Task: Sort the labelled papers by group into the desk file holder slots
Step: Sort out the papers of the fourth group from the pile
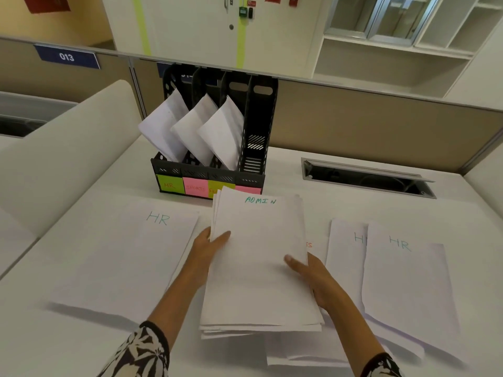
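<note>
While both hands are pinching the loose white ADMIN paper stack (pixel 258 262) over the white desk's (pixel 340 186) middle, left hand (pixel 209 246) and right hand (pixel 313 276) are gripping opposite edges only; uneven sheets risk fanning out before reaching the black four-slot file holder (pixel 215 131) near the far edge.
</note>
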The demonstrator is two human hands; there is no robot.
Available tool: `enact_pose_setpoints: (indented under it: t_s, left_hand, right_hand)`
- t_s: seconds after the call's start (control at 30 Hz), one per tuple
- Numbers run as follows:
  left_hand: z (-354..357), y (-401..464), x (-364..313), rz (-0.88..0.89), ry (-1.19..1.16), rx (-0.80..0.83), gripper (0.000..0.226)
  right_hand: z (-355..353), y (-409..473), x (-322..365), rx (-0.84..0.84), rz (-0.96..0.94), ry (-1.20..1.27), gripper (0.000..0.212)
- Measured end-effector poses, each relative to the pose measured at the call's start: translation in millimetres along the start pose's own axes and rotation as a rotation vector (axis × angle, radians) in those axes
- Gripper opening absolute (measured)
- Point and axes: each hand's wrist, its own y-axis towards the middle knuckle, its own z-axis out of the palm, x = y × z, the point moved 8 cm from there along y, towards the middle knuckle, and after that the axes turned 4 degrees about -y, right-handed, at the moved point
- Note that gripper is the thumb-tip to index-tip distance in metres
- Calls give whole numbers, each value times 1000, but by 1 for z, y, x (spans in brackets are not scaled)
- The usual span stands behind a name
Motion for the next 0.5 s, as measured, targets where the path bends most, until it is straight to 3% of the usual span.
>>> enact_pose_setpoints:
  t_s: [0.07, 0.13, 0.2, 0.3, 0.37, 0.5]
  left_hand:
    - [10, -7, -4, -138, -104, 170, 30]
    - [21, -10, -14, -125, -8, 298, 38]
    - [26, -11, -33, 10, 102, 266, 45]
    - [34, -17, -72, 275, 69, 202, 23]
    - [42, -24, -94, 414, 39, 227, 26]
    - [49, -28, -103, 468, 15, 290, 41]
  right_hand:
    - [2, -2, 9, -54, -64, -46, 53]
    - [4, -6, 25, -115, -164, -55, 35]
    - [11, -13, 46, -158, -278, -63, 25]
    - [20, -26, 79, -244, -459, -45, 20]
    - [23, -33, 96, -291, -541, -3, 18]
    - [28, -40, 105, -317, -588, -15, 28]
